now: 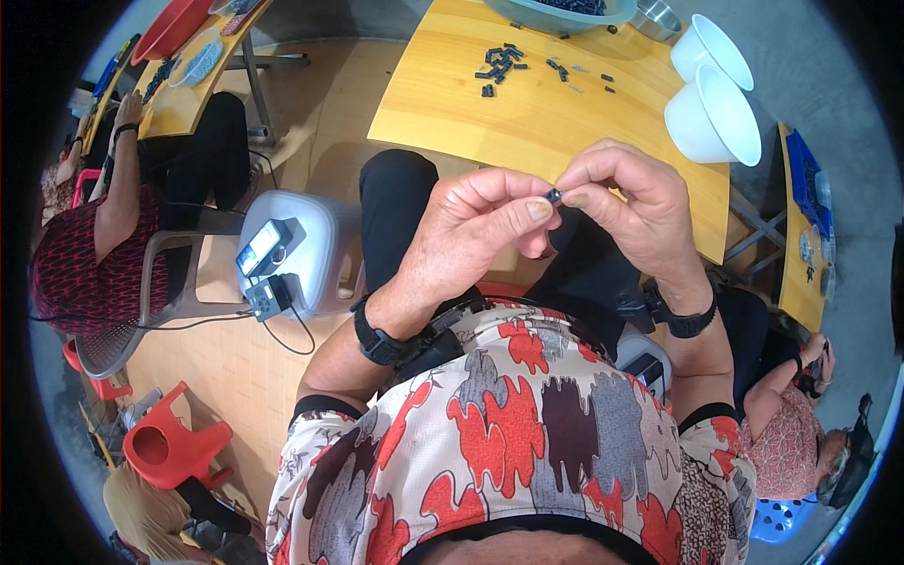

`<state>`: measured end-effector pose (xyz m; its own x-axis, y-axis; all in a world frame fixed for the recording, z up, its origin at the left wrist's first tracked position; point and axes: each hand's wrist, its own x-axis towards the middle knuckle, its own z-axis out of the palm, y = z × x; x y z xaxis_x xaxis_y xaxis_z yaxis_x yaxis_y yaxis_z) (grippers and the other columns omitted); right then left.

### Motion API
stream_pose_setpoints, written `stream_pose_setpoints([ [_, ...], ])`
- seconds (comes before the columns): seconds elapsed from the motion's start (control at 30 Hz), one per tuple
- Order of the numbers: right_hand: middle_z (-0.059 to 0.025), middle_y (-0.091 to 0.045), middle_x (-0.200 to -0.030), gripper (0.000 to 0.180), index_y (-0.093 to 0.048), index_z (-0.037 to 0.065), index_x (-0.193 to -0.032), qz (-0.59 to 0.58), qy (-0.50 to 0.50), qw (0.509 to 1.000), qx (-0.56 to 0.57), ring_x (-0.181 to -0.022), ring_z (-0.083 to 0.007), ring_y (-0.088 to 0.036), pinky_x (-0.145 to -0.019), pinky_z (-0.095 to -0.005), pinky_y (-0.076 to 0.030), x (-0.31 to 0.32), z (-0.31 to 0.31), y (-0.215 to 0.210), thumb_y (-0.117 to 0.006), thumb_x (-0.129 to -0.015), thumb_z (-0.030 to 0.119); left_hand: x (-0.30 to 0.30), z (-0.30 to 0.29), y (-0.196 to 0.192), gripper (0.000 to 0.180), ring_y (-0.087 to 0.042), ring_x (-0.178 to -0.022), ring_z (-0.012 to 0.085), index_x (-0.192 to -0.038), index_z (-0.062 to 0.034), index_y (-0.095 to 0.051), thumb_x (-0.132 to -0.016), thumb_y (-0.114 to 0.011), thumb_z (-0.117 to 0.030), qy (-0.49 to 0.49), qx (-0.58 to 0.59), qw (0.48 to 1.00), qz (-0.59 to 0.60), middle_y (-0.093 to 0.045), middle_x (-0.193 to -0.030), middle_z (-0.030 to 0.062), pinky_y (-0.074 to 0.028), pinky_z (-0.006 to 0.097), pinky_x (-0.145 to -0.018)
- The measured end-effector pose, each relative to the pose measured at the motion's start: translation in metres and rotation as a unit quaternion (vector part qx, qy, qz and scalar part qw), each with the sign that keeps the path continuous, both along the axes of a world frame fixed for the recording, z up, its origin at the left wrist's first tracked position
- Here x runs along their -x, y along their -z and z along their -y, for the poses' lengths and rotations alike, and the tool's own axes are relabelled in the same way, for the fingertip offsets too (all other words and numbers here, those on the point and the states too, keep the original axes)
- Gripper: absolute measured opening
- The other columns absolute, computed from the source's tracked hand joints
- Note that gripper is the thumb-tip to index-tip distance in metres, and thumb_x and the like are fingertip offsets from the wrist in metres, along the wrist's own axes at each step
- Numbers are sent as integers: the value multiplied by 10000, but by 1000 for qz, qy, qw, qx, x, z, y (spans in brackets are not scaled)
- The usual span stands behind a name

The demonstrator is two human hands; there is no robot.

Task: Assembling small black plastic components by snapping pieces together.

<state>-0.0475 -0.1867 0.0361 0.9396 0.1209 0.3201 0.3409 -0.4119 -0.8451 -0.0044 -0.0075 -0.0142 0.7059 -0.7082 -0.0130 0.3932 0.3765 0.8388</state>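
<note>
My left hand (485, 226) and my right hand (636, 202) meet in front of me, just off the near edge of the yellow table (433, 104). Between their thumbs and forefingers they pinch one small dark part (553, 196), mostly covered by the fingertips; its exact kind does not show. Both hands are closed on it. Beyond them on the tabletop lies a loose pile of small black parts (501, 62), with a few more black pieces (558, 69) and tiny clear bits to its right.
Two white tubs (713, 115) stand at the table's right, near a metal bowl (656, 19). A wide basin (565, 13) of black parts is at the far edge. Left of me, a grey-white stool (311, 250) carries a boxy device. People sit at tables on both sides.
</note>
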Motion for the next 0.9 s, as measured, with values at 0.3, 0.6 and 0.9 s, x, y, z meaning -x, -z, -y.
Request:
stream_pose_setpoints([
  [0.3, -64, -625, -728, 56, -657, 47, -820, -30, 15, 994, 107, -616, -151, -591, -560, -252, -461, -2, -4, -5, -641, -767, 53, -1, -1, 4, 153, -557, -629, 59, -956, 32, -615, -880, -560, -88, -4, -42, 998, 46, -625, -778, 43, -477, 196, -593],
  [0.6, -73, -614, -722, 92, -662, 23, -843, 43, 28, 997, 60, -631, -143, -592, -549, -238, -457, -7, -5, 7, -657, -751, 21, -8, 2, 3, 153, -552, -621, 58, -956, 36, -611, -887, -545, -84, -11, -14, 1000, 15, -623, -781, 43, -475, 200, -593],
  [0.9, -69, -612, -733, 141, -657, 25, -889, 34, 14, 996, 77, -650, -149, -591, -567, -243, -463, -13, -4, 15, -659, -749, 15, -15, 1, 15, 173, -555, -644, 56, -971, 28, -611, -895, -539, -110, 8, -28, 999, 28, -627, -807, 38, -475, 196, -611],
])
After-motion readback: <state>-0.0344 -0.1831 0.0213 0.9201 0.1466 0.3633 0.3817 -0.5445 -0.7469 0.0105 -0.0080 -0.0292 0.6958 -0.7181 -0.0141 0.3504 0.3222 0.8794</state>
